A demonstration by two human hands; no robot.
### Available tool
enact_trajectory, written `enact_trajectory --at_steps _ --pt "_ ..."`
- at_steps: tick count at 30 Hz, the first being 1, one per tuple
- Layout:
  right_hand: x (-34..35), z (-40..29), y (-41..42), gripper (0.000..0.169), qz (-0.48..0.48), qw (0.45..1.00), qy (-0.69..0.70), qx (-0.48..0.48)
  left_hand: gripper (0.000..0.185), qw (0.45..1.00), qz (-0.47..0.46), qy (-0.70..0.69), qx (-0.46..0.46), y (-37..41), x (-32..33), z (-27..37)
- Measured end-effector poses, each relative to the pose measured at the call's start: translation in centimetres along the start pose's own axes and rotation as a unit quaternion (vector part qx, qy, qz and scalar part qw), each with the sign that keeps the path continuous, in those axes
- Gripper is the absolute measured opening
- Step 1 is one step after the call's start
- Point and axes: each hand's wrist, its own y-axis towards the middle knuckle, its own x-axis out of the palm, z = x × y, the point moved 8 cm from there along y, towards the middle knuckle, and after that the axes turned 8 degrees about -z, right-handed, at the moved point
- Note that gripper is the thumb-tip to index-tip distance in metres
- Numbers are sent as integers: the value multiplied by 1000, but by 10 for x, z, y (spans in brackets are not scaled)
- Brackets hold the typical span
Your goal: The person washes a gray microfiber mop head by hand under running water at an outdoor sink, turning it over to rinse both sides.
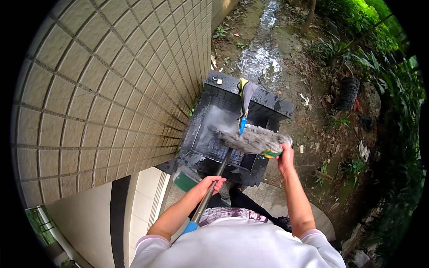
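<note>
My left hand (212,185) is closed around the metal pole (207,196) of a mop, which slants up from a blue grip at my left side. The mop's fluffy grey head (253,139) is held over a dark tiled basin (214,144). At the head's right end, my right hand (285,156) grips the grey pile beside a green and yellow part (270,153). A blue tap handle (243,125) shows just above the mop head, with a grey and yellow cloth (247,90) hanging by it. Whitish water or spray blurs the basin's left half.
A tiled wall (117,83) rises close on the left. An open padlock (219,81) lies on the basin's far ledge (274,104). Beyond runs wet ground, with plants and a dark cylindrical object (347,93) at the right. A green mat (185,182) lies near my feet.
</note>
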Motion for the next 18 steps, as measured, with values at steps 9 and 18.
enact_trajectory --at_steps 9,18 --pt "43 59 -87 31 -100 983 -131 84 11 995 38 82 34 -31 -20 -29" --pt "9 119 -158 25 -106 948 109 281 17 786 324 521 73 -102 3 -38"
